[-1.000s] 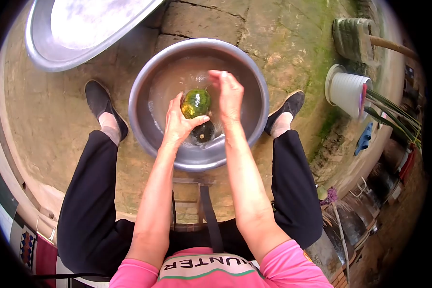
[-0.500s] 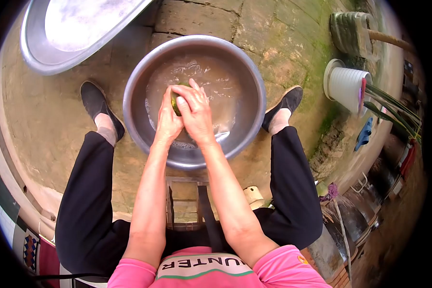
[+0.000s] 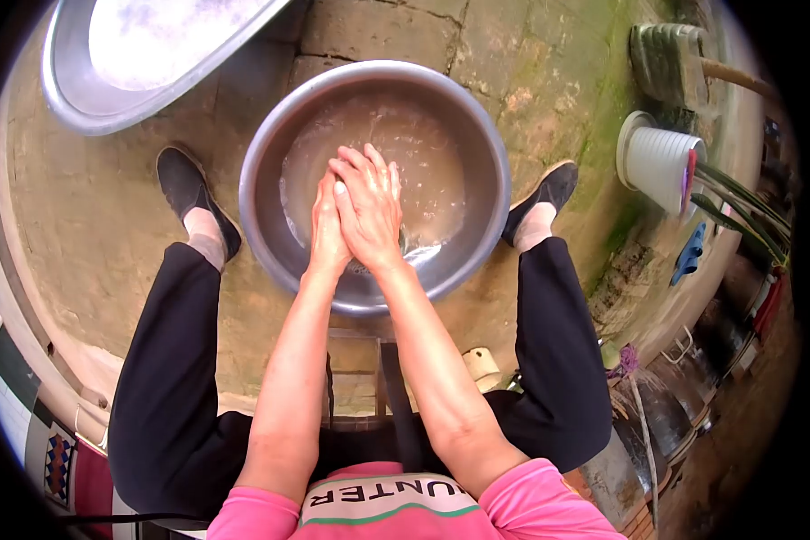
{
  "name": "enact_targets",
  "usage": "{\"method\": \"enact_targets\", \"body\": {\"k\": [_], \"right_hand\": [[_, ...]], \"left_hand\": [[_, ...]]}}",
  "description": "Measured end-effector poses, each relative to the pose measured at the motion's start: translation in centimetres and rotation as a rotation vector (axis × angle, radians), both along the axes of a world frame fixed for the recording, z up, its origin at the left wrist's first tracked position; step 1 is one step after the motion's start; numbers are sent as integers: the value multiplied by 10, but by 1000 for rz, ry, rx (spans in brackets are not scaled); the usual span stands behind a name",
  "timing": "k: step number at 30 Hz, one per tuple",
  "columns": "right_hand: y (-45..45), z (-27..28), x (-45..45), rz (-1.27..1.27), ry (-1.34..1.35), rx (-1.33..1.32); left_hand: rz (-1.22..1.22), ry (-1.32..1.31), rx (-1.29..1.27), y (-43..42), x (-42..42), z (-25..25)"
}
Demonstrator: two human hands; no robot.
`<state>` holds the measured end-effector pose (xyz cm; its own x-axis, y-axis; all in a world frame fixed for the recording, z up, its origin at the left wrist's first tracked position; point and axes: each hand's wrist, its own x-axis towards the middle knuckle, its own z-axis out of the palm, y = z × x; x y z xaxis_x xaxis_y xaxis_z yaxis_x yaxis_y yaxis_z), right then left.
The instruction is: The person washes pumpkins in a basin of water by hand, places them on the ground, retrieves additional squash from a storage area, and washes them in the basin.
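Over the round metal basin (image 3: 487, 171), we see the right hand (image 3: 369, 211) on top of the left hand (image 3: 326, 225)

In the basin we see muddy brown water (image 3: 427, 180), with little bright ripples. The two hands are pressed together above it. The right hand lies over the left, and its fingers point away from the person. We cannot tell if they hold anything, because the palms are hidden. Just beside the right wrist, down in the basin, we spot a dark sliver (image 3: 404, 239). It is too small for us to name.

The basin sits on the stone floor (image 3: 270, 328), between two dark shoes (image 3: 185, 180). Near its upper left side we see a bigger metal tub (image 3: 85, 112) with something white and bright in it. Over on the right are a white pot (image 3: 661, 169) with long green leaves (image 3: 738, 216) beside it and a blue slipper (image 3: 688, 256). A cream-coloured cup (image 3: 482, 367) is near the person's right arm.
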<state>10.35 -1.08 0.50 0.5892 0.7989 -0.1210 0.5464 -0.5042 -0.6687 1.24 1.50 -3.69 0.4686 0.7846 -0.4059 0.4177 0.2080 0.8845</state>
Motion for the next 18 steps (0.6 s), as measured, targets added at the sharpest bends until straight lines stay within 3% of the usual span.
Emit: {"method": "enact_targets", "body": {"k": [1,4,5,6,12,14,18], "right_hand": [[-4,8,-3,16,-79,28],[-2,-15,42,-17,541,143],[-4,-17,56,-202,847,133],[0,-9,66,-344,905,207],[-26,-8,63,-270,851,131],[-30,-10,49,-293,959,149],[-29,-20,32,-241,873,152]], "left_hand": [[18,-4,-21,0,1,3],[-65,38,-25,20,3,19],[-8,-30,-172,29,3,29],[50,-98,-320,37,3,40],[136,-102,-609,56,0,39],[151,-85,-707,57,-5,30],[120,-2,-655,59,-5,34]]}}
